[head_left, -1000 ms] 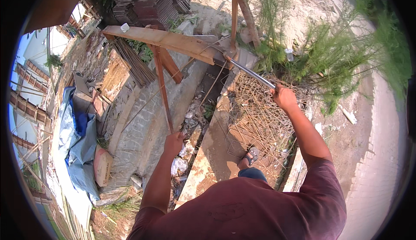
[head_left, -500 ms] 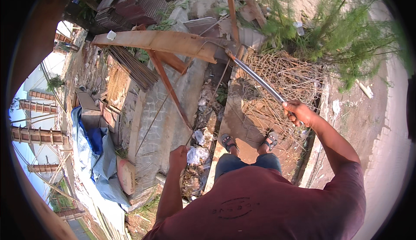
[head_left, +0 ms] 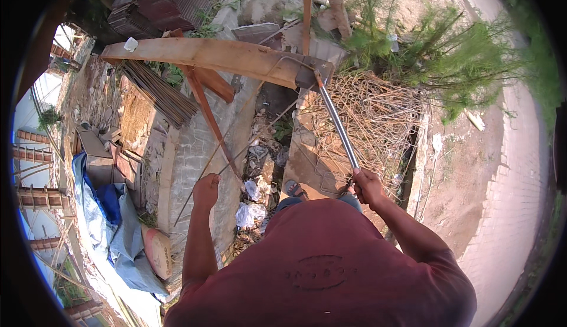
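My right hand (head_left: 367,186) is wrapped round the lower end of a silver rebar bender (head_left: 338,117), a long pipe handle with a rusty orange head. That head meets a dark block at the right end of a wooden beam (head_left: 207,52). My left hand (head_left: 206,190) is closed in a fist on a thin steel rod (head_left: 254,143), which slants up and right toward the same block. Near the beam's end, a bent length of thin steel (head_left: 282,58) lies over the wood. How it joins the rod is hard to make out.
A tangled heap of bent steel pieces (head_left: 372,126) lies to the right. Angled wooden braces (head_left: 207,111) stand under the beam. Straight rods (head_left: 156,94) are bundled at left, above a blue tarp (head_left: 118,226). Feathery green branches (head_left: 431,49) hang at upper right. Rubbish fills a gutter.
My right hand has swung the bender's handle left and down, so it stands steeper. My left hand has shifted up and left with the rod. The view has shifted somewhat too.
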The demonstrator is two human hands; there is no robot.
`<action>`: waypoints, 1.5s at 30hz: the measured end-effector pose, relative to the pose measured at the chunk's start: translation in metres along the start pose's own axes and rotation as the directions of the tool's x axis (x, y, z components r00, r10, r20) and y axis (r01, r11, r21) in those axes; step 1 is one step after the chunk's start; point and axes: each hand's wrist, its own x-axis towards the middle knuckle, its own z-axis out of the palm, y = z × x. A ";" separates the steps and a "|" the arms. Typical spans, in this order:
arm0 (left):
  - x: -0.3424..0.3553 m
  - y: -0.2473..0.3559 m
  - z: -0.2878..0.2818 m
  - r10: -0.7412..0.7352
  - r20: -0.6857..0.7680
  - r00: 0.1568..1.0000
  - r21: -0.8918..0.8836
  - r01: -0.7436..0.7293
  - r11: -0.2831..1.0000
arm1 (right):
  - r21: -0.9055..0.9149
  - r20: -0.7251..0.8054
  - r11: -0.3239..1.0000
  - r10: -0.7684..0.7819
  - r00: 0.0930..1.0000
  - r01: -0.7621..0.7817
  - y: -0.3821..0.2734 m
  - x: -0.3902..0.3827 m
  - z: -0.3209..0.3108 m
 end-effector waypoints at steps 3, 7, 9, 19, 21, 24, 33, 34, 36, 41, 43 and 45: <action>-0.013 -0.002 0.002 -0.003 0.156 0.988 -0.079 0.016 0.997 | -0.123 0.019 0.992 -0.030 0.999 0.032 -0.007 0.002 -0.019; -0.031 -0.001 0.020 -0.135 0.368 0.920 -0.380 0.281 0.881 | 0.019 0.071 0.999 0.028 0.997 -0.029 -0.012 0.001 -0.029; -0.034 -0.007 0.010 -0.166 0.290 0.942 -0.498 0.297 0.815 | 0.006 0.071 1.000 -0.001 0.997 0.000 -0.004 0.002 -0.033; -0.057 -0.082 0.020 -0.227 0.228 0.947 -0.970 0.242 0.036 | -0.011 0.133 0.999 0.048 0.990 -0.046 -0.015 0.006 -0.050; -0.051 -0.074 0.028 -0.226 0.185 0.956 -0.980 0.163 -0.113 | -0.080 0.131 0.995 0.064 0.989 -0.054 -0.026 0.011 -0.062; -0.040 -0.088 0.046 -0.333 0.147 0.931 -0.984 0.104 -0.144 | -0.273 0.068 0.961 0.075 0.995 -0.054 -0.054 0.023 -0.090; 0.032 -0.121 0.003 -0.468 0.041 0.883 -0.998 0.061 0.027 | -0.834 0.071 0.551 0.040 0.997 0.037 -0.157 0.038 -0.131; 0.040 -0.119 -0.002 -0.494 0.009 0.870 -0.998 0.040 0.052 | -0.842 0.070 0.537 0.025 0.997 0.045 -0.159 0.041 -0.133; 0.049 -0.130 -0.004 -0.497 0.011 0.868 -0.996 0.055 0.075 | -0.848 0.059 0.529 0.013 0.998 0.043 -0.155 0.047 -0.133; 0.051 -0.132 -0.006 -0.484 -0.013 0.875 -0.996 0.033 0.085 | -0.844 0.067 0.525 -0.096 0.993 0.108 -0.129 0.044 -0.120; 0.034 -0.124 0.001 -0.457 -0.005 0.889 -1.000 0.004 0.018 | -0.848 0.098 0.471 -0.311 0.945 0.243 -0.105 0.048 -0.126; 0.001 -0.106 0.011 -0.388 0.045 0.921 -0.997 0.019 -0.071 | -0.751 0.149 0.578 -0.323 0.935 0.319 -0.087 0.050 -0.128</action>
